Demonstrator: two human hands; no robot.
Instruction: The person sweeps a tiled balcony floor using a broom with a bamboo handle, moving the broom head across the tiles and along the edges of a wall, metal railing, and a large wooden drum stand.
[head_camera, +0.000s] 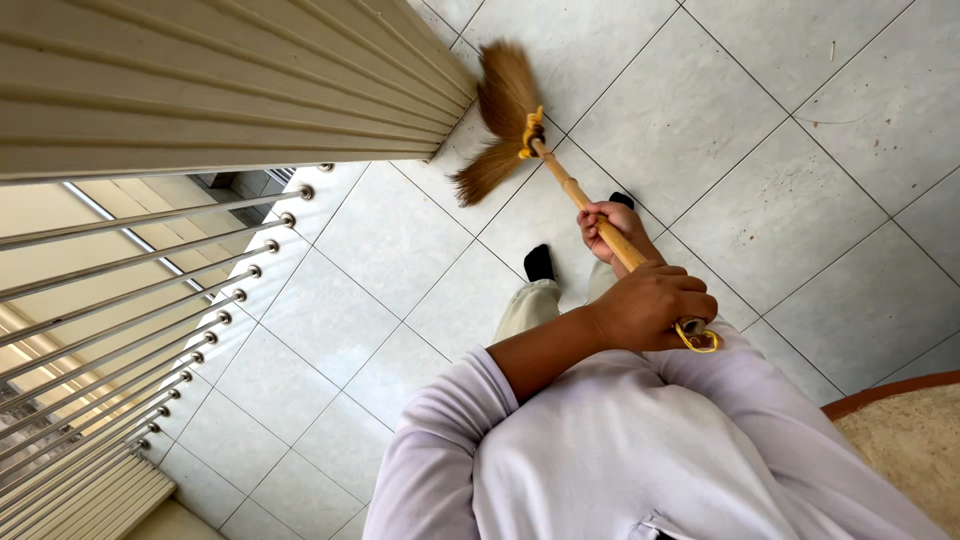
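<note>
Broom: a straw-headed broom (505, 110) with a pale wooden handle is held slanted over the grey tiled floor (700, 120), its bristles splayed against the tiles at the foot of the ribbed beige wall (200, 80).
Left hand: the left hand (652, 305) is wrapped tight round the handle's top end, beside a yellow loop (697, 337).
Right hand: the right hand (608, 228) is closed round the handle lower down, between the left hand and the broom head.
Surroundings: metal railing bars (150, 300) are seen left of the broom; black-socked feet (539, 263) are planted just below its head.
</note>
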